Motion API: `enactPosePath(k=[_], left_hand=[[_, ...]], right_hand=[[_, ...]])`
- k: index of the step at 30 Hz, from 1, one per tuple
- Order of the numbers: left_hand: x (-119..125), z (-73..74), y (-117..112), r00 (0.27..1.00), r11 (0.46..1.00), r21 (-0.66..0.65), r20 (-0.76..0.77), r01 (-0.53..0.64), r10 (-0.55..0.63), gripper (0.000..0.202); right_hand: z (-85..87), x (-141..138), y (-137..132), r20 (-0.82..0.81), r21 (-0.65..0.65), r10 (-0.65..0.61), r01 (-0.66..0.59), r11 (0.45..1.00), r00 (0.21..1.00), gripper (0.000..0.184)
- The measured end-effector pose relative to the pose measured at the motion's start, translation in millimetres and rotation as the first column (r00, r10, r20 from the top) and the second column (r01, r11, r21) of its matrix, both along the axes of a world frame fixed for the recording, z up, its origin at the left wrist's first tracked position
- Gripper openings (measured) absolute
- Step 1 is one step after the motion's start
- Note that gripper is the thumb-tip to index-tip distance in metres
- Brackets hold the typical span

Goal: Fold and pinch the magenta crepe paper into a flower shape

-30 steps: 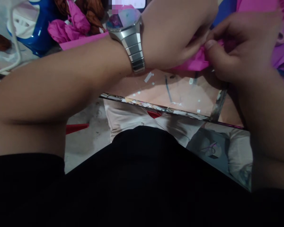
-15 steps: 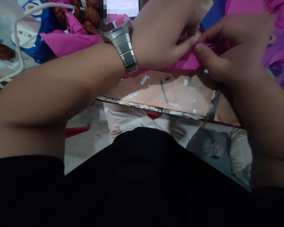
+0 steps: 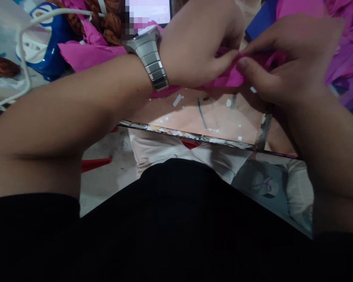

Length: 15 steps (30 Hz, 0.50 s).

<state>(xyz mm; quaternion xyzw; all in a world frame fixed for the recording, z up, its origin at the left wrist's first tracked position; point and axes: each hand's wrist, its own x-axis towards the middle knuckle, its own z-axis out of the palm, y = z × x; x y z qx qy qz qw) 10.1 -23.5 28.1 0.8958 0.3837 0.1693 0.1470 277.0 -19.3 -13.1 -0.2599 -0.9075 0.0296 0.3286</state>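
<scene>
My left hand (image 3: 200, 47), with a silver watch (image 3: 150, 58) on its wrist, is closed in a pinch on a strip of pink crepe paper (image 3: 231, 76). My right hand (image 3: 282, 58) faces it from the right, thumb and fingers pinched on the same pink paper. Both hands meet above a glass tabletop (image 3: 217, 117). Most of the paper is hidden between the fingers.
More pink paper (image 3: 85, 53) and brown twisted pieces (image 3: 108, 23) lie at the back left beside a blue-and-white object (image 3: 38, 43) and a white cord (image 3: 20, 58). Purple paper (image 3: 347, 62) piles at the right. A lit screen (image 3: 153, 9) stands behind. Small scraps dot the glass.
Both hands shifted slightly left and down in view while staying pinched on the pink paper. The right thumb slid a little along the paper.
</scene>
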Motion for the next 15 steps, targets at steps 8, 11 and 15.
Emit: enactPosePath(k=[8, 11, 15], left_hand=[[-1, 11.0, -2, 0.994, 1.0, 0.0, -0.109, -0.012, 0.012, 0.042], [-1, 5.4, 1, 0.999, 0.999, 0.024, -0.033, -0.035, 0.036, 0.038], [0, -2.5, 5, 0.997, 0.997, 0.048, -0.022, -0.068, 0.069, 0.025]], right_hand=[[2.9, 2, -1, 0.002, -0.017, 0.025, -0.025, 1.0, 1.0, 0.019], [3.3, 1, -2, 0.035, -0.017, -0.015, 0.016, 1.0, 0.999, 0.024], [-1.3, -3, 1, -0.066, 0.026, 0.023, -0.021, 0.999, 0.998, 0.018]])
